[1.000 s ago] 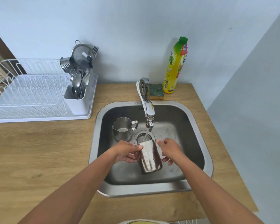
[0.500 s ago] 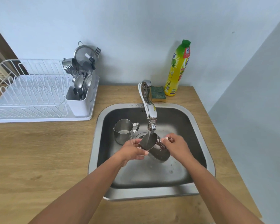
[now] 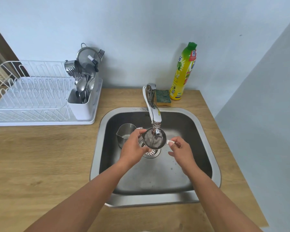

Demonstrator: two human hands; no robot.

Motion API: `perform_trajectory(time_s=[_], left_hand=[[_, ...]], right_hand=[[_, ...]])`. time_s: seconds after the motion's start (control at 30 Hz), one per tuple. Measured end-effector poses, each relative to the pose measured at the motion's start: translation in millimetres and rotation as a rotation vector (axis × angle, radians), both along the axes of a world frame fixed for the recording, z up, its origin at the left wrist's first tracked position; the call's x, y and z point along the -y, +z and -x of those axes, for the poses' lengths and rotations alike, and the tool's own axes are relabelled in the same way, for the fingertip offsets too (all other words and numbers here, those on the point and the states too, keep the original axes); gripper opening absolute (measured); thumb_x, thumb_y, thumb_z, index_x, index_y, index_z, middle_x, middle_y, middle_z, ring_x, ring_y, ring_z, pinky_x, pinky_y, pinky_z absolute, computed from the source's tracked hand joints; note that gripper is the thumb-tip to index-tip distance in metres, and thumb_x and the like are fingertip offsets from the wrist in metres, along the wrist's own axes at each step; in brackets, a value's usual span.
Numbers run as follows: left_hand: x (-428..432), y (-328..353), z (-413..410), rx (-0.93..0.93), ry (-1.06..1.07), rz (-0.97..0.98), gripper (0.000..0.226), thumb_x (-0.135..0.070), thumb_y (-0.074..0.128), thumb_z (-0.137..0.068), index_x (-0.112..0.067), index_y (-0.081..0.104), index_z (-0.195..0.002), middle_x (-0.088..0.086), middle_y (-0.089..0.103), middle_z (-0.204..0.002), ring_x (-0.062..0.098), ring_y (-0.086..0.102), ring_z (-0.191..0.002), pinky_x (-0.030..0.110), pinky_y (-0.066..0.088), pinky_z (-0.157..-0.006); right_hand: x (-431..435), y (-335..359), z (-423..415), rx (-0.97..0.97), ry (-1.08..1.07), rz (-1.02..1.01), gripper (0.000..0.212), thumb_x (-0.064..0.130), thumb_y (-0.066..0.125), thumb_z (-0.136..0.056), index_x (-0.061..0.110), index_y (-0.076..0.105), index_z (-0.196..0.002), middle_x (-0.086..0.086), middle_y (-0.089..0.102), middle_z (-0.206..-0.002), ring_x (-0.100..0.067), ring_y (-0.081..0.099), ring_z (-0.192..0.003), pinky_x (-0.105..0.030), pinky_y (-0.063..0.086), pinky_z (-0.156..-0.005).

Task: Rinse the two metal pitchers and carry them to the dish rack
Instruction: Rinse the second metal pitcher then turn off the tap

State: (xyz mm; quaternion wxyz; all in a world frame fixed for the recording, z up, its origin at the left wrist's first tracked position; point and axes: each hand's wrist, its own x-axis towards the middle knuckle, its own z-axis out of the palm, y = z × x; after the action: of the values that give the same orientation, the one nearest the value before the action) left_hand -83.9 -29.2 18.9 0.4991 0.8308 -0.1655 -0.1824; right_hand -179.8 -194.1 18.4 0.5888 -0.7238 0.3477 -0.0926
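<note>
Standing on the wooden worktop (image 3: 40, 158) to the left of the sink (image 3: 206, 131) is a white dish rack (image 3: 32, 104), and its cutlery holder (image 3: 84, 104) is full of spoons, forks and a metal strainer (image 3: 88, 56). Behind the sink, close to the wall, a green and yellow sponge (image 3: 163, 97) lies just beside a tall dish soap bottle (image 3: 184, 71). The chrome faucet (image 3: 151, 106) reaches over the basin and its spout is directly above the held pitcher (image 3: 155, 139), so it hides a part of the rim. Water runs from the spout into this pitcher, which is kept upright above the drain strainer (image 3: 151, 153). The second pitcher (image 3: 125, 133) stands on the sink bottom at the left, partly covered by the left hand (image 3: 134, 148). This left hand grasps the side of the held pitcher with thumb and fingers. The right hand (image 3: 180, 150) pinches the pitcher's handle (image 3: 170, 141) between thumb and forefinger, the other fingers are loosely curled. Both forearms come from the lower edge and meet over the basin.
</note>
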Motion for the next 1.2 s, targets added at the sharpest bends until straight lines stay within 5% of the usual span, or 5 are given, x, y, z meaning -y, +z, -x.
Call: perform_trajectory(time_s=[0.27, 0.6, 0.93, 1.07, 1.2], left_hand=[[-16.2, 18.8, -2.5, 0.234, -0.059, -0.059, 0.076, -0.021, 0.087, -0.068, -0.031, 0.047, -0.132, -0.015, 0.052, -0.139, 0.008, 0.048, -0.128, 0.034, 0.042, -0.107], [-38.0, 27.4, 1.1, 0.269, 0.050, -0.166, 0.065, -0.056, 0.080, -0.066, -0.029, 0.055, -0.120, -0.015, 0.060, -0.110, 0.005, 0.058, -0.098, 0.026, 0.050, -0.087], [-37.1, -7.4, 13.2, -0.204, -0.012, -0.136, 0.058, -0.058, 0.082, -0.063, -0.023, 0.061, -0.104, -0.010, 0.071, -0.099, 0.005, 0.067, -0.091, 0.032, 0.055, -0.086], [-24.6, -9.7, 20.0, -0.382, -0.060, -0.024, 0.054, -0.037, 0.086, -0.069, -0.013, 0.059, -0.110, 0.004, 0.074, -0.100, 0.011, 0.072, -0.078, 0.023, 0.052, -0.062], [-16.8, -12.1, 16.9, -0.481, -0.080, 0.064, 0.059, -0.015, 0.088, -0.068, -0.011, 0.054, -0.116, 0.008, 0.073, -0.108, 0.017, 0.071, -0.085, 0.035, 0.053, -0.075]], right_hand=[[-14.2, -12.1, -10.7, 0.119, 0.042, -0.325, 0.010, 0.014, 0.054, -0.099, 0.016, 0.059, -0.091, -0.008, 0.064, -0.098, -0.021, 0.065, -0.099, -0.031, 0.055, -0.076], [-33.3, -10.4, -11.3, -0.085, 0.186, -0.396, 0.016, 0.028, 0.048, -0.102, 0.016, 0.058, -0.106, -0.013, 0.072, -0.090, -0.032, 0.075, -0.082, -0.034, 0.056, -0.062], [1.7, 10.4, 9.6, -0.274, 0.193, -0.024, 0.035, 0.043, 0.057, -0.094, 0.009, 0.062, -0.099, -0.012, 0.058, -0.078, -0.022, 0.065, -0.052, -0.025, 0.047, -0.043], [15.7, 25.5, 18.3, -0.288, 0.207, 0.172, 0.032, 0.047, 0.060, -0.089, 0.015, 0.065, -0.093, -0.003, 0.064, -0.079, -0.021, 0.067, -0.054, -0.029, 0.051, -0.049], [19.3, 36.0, 23.1, -0.251, 0.208, 0.220, 0.024, 0.041, 0.063, -0.087, 0.017, 0.064, -0.090, -0.003, 0.064, -0.077, -0.023, 0.066, -0.063, -0.031, 0.051, -0.055]])
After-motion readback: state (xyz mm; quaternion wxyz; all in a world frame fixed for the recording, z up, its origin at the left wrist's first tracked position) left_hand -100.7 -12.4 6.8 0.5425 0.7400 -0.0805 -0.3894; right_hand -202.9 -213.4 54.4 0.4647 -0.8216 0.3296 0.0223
